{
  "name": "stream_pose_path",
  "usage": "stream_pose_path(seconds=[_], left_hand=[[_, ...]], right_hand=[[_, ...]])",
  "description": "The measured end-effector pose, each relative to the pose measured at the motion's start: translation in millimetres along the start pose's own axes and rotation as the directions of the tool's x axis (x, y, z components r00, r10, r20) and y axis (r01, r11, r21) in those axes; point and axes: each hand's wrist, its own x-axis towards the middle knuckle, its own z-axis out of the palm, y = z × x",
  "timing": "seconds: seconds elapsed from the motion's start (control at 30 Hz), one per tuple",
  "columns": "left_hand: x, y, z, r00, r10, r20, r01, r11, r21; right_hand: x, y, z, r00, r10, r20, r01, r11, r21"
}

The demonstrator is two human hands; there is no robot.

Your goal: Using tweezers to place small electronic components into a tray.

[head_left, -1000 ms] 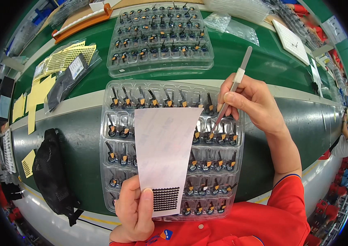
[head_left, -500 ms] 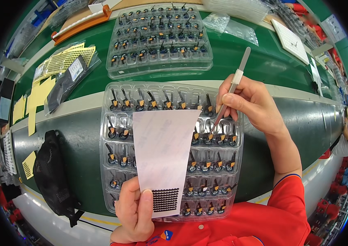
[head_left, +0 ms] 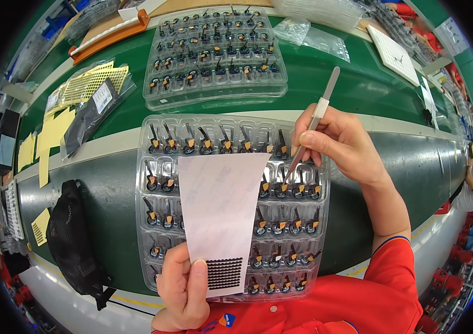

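My left hand pinches the lower left edge of a white backing sheet, thumb on top. Rows of small black stickers sit at the sheet's near end. My right hand grips metal tweezers with a white band around them, held aslant with the points down. The tweezer points are at a small black part with an orange tab in the second row of a clear plastic tray; contact cannot be made out. The sheet hides the tray's middle pockets, and more such parts fill the visible ones.
Beyond lies another clear tray of similar parts. To the left are a black mesh pouch, yellow sheets and a dark bag with a label. An orange rack stands far left, a white board far right.
The tweezers and right hand have shifted very slightly. The sheet sits a little lower in the view, still in my left hand. Both grips are the same.
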Motion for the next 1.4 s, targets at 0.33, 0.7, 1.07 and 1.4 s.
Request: stream_pose_path(seconds=[0.33, 0.7, 1.07, 1.4], left_hand=[[0, 3, 9, 0.994, -0.023, -0.108, 0.018, 0.999, -0.047], [1, 3, 10, 0.995, 0.001, -0.100, -0.005, 0.999, -0.043], [0, -1, 4, 0.999, 0.026, -0.035, -0.027, 0.999, -0.029], [10, -10, -7, 0.975, 0.200, 0.093, -0.210, 0.971, 0.117]], right_hand=[[-9, -10, -3, 0.934, -0.314, 0.171, 0.350, 0.903, -0.251], [-16, -12, -2, 0.853, -0.508, 0.124, 0.519, 0.794, -0.316], [-14, -9, -1, 0.871, -0.464, 0.162, 0.490, 0.795, -0.358], [-18, -11, 4, 0.951, -0.308, -0.039, 0.301, 0.946, -0.124]])
